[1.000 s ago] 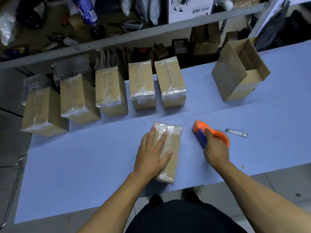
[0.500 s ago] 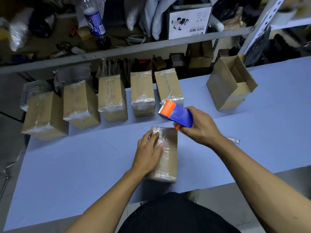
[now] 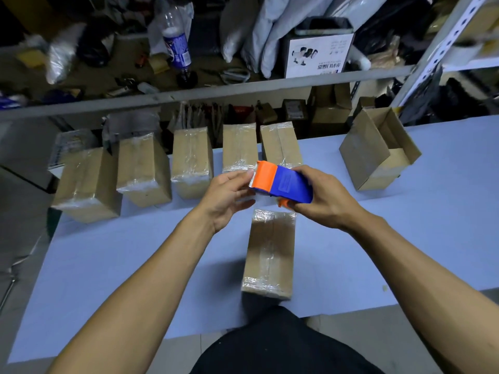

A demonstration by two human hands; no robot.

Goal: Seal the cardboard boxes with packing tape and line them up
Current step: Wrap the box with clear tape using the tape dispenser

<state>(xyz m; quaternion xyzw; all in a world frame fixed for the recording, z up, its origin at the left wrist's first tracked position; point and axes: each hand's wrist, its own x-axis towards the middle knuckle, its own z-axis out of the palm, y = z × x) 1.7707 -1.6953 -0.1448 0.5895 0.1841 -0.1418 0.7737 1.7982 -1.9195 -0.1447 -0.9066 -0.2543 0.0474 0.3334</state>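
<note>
Tape dispenser (image 3: 280, 182), held above the partly taped box (image 3: 270, 252) on the table (image 3: 135, 265): right hand (image 3: 321, 203) fingers clamped on its blue body, left hand (image 3: 226, 195) fingers pinching at the orange cutter end. Draw the tape free squarely before laying it along the seam.

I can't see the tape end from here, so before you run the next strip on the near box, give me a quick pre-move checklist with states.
1. Tape dispenser held firmly by right hand: ok.
2. Left hand fingers at the dispenser's orange end, tape end found: cannot tell.
3. Near box lying flat on the table, flaps closed: ok.
4. Near box steadied by a hand: not ok, both hands are up at the dispenser.
5. Row of five sealed boxes lined up at the back: ok.
6. Open box at right sealed: not ok.
</note>
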